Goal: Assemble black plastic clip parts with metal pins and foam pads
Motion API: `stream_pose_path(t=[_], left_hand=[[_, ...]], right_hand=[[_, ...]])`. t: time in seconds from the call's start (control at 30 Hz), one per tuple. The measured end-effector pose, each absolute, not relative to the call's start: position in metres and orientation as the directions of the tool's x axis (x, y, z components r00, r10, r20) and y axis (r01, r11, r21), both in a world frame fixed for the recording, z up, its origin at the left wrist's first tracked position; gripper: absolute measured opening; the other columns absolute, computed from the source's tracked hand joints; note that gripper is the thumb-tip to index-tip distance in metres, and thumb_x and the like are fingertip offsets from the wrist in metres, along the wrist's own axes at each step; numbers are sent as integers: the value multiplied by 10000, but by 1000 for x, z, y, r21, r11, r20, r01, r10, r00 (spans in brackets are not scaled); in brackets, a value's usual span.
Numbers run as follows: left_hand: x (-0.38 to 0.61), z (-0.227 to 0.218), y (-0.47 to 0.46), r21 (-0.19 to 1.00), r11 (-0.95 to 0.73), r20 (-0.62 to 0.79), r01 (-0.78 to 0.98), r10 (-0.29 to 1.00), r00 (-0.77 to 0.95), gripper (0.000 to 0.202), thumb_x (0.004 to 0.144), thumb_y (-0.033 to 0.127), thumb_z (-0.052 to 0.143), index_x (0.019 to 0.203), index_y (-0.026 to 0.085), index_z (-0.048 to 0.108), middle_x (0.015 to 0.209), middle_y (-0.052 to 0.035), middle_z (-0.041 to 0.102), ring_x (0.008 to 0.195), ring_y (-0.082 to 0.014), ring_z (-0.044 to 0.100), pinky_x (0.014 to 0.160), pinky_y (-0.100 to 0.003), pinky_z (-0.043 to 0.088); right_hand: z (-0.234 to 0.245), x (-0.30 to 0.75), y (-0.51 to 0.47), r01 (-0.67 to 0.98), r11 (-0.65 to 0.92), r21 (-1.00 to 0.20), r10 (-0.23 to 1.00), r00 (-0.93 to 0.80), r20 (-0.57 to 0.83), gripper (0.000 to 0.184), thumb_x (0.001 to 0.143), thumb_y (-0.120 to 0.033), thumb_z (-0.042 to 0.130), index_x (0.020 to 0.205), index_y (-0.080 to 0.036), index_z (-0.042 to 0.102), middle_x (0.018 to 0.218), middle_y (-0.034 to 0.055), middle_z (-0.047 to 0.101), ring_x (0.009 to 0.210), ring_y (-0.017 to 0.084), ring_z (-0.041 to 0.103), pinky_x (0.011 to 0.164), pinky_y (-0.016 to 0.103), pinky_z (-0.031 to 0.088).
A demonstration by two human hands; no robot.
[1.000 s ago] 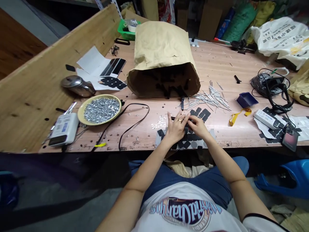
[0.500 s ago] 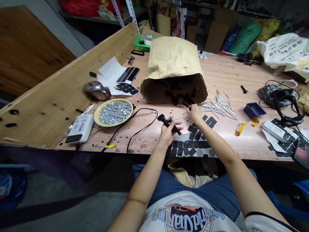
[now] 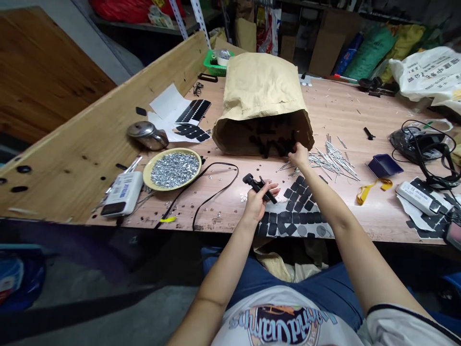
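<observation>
My left hand (image 3: 260,199) is closed on a black plastic part (image 3: 256,185) and holds it just above the table's front edge. My right hand (image 3: 298,154) is stretched forward to the mouth of a brown paper sack (image 3: 261,98) lying on its side, with its fingers curled among the black parts (image 3: 268,139) spilling out of it; whether it grips one I cannot make out. A sheet of black adhesive pads (image 3: 292,214) lies under my forearms. A heap of thin metal pins (image 3: 329,158) sits right of the sack mouth.
A yellow plate of small silver pieces (image 3: 175,169), a white box (image 3: 121,192) and a black cable (image 3: 209,185) lie to the left. A blue tray (image 3: 383,166), a yellow strap (image 3: 372,185) and cabled devices (image 3: 421,144) sit right. A wooden wall (image 3: 90,139) borders the left side.
My hands were together over the pad sheet. The left lifted away with a black part, and the right reached forward to the sack mouth.
</observation>
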State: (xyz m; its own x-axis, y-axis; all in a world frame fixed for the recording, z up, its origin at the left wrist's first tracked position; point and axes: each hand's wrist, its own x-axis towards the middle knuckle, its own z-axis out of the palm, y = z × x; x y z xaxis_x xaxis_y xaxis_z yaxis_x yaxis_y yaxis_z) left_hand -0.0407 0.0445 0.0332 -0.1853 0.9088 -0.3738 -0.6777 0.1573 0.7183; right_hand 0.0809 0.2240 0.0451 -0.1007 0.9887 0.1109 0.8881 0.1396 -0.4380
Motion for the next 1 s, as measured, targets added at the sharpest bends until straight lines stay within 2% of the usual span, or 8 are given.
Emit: stream_pose_path(t=[0.13,0.23,0.43,0.57,0.7,0.83,0.93,1.0], left_hand=[[-41,29,47,715,100,-368,-692,896,-251,289,679,324,732,864,142,605,846,-96,714,883,-229,691,855,-385,524],[-32,28,47,713,34,-336,-700,893,-299,324,631,327,766,863,146,630,867,-84,721,957,-241,672,871,-375,517],[-20,27,45,723,2,-357,-691,857,-371,324,417,198,820,702,141,677,741,-18,715,823,-184,680,866,-325,500],[-32,27,45,728,-81,-407,-681,748,-525,265,399,154,796,617,134,647,608,24,665,605,-122,644,710,-278,522],[-37,32,41,747,-67,-403,-661,745,-531,255,435,214,804,550,118,596,484,33,591,420,-96,550,498,-249,477],[-33,35,35,732,-25,-406,-681,787,-464,315,384,231,837,581,102,627,532,6,625,461,-113,590,540,-265,506],[-35,32,31,751,-30,-377,-660,801,-465,354,348,235,848,616,108,656,606,-12,669,497,-130,618,606,-299,536],[-38,27,28,793,-52,-333,-607,798,-502,351,365,260,846,629,116,663,623,-17,681,518,-147,631,632,-321,547]], right_hand=[[41,92,169,586,288,-758,955,-234,182,186,677,-284,626,663,-200,461,635,-38,516,609,118,491,604,249,428],[39,96,119,459,317,-830,919,-365,149,238,683,-350,636,667,-202,450,649,-32,532,603,112,501,579,241,431],[48,93,66,568,600,-564,764,-615,194,163,814,-268,540,947,-187,587,1024,100,638,963,211,577,873,372,460],[54,87,96,453,702,-549,607,-785,127,243,866,-346,518,1021,-193,626,1093,87,633,1014,199,577,895,348,465],[52,67,166,766,510,-391,856,-494,149,344,907,-262,436,1207,-133,546,1163,140,605,1083,237,536,941,391,415],[48,47,215,927,334,-173,943,-328,60,448,865,-154,467,1303,-65,456,1212,216,551,1154,299,478,971,436,360],[48,45,219,916,369,-157,928,-373,5,382,863,-102,419,1228,-83,529,1160,194,573,1095,264,525,956,391,375],[50,51,206,891,393,-227,920,-382,90,357,883,-132,394,1206,-109,544,1185,173,547,1060,228,543,916,340,408]])
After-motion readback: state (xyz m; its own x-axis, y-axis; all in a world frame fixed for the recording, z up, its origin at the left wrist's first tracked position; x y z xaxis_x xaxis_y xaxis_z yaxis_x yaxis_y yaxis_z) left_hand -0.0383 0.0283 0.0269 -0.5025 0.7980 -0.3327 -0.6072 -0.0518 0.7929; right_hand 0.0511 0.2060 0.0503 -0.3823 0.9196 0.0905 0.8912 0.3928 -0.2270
